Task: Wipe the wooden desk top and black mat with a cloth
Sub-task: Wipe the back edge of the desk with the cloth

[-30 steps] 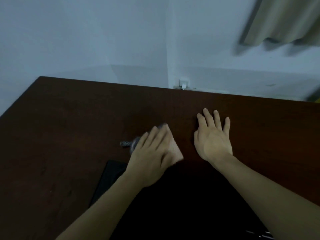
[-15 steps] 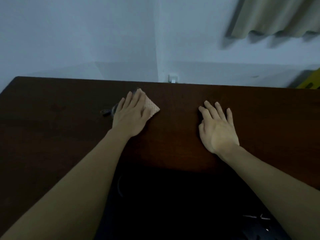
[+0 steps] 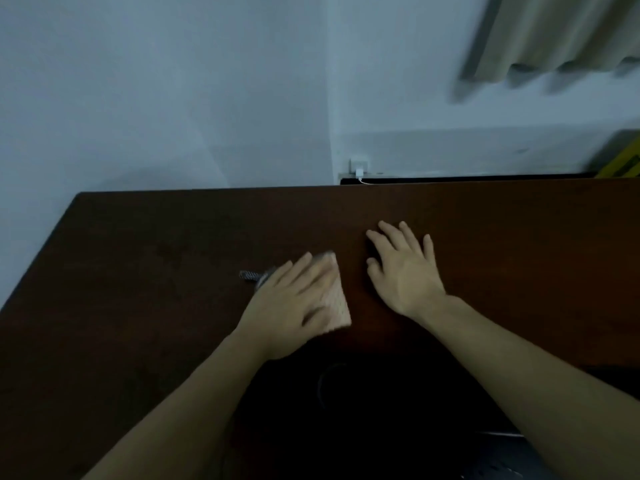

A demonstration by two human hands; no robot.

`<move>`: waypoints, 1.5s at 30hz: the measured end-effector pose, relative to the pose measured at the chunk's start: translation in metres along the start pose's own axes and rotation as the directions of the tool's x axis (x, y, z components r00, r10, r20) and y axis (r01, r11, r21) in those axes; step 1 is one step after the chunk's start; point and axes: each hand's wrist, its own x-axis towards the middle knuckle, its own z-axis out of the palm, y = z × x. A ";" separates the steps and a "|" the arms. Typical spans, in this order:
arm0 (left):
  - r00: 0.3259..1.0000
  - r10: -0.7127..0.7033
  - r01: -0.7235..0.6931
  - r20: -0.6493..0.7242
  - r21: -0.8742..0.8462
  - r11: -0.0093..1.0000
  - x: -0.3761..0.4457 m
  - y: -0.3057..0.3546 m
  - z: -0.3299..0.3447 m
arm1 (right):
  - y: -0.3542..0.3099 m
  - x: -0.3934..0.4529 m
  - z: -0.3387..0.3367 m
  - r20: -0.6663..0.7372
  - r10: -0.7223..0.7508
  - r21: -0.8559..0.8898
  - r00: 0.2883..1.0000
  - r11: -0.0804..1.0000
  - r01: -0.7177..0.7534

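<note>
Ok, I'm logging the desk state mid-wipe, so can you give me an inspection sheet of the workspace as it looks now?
Surface: dark wooden desk, bare over most of what shows.
Job's things: pinkish cloth flat on the desk; black mat at the near edge, partly hidden by the arms.
Clutter: nothing seen.
Grips: left hand presses flat on the cloth, blurred; right hand rests flat on the desk, fingers spread, holding nothing.
Cables: white plug in a wall socket behind the desk, its cable running right.
Surroundings: pale wall; curtain top right; yellow object at the right edge, unclear what.
</note>
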 end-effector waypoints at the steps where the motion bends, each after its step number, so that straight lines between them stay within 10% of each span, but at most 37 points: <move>1: 0.997 -0.068 0.068 -0.030 0.003 0.998 0.009 -0.010 -0.002 | -0.011 0.001 0.010 -0.009 0.010 -0.004 1.000 1.000 -0.010; 14: 0.917 -0.368 0.361 -0.153 -0.072 0.930 0.124 -0.088 -0.023 | -0.025 0.000 0.034 -0.091 0.057 -0.192 0.994 0.979 -0.074; 27: 0.979 0.203 -0.204 0.020 0.080 0.976 0.029 -0.060 -0.013 | -0.026 -0.001 0.038 -0.119 0.076 -0.212 0.990 0.972 -0.100; 36: 0.960 -0.253 0.254 -0.124 -0.004 0.967 0.126 -0.080 -0.027 | -0.024 -0.002 0.037 -0.139 0.057 -0.191 0.989 0.978 -0.083; 45: 0.997 -0.069 0.069 -0.024 -0.002 0.998 -0.018 0.003 0.003 | -0.023 -0.001 0.036 -0.115 0.045 -0.215 0.992 0.974 -0.070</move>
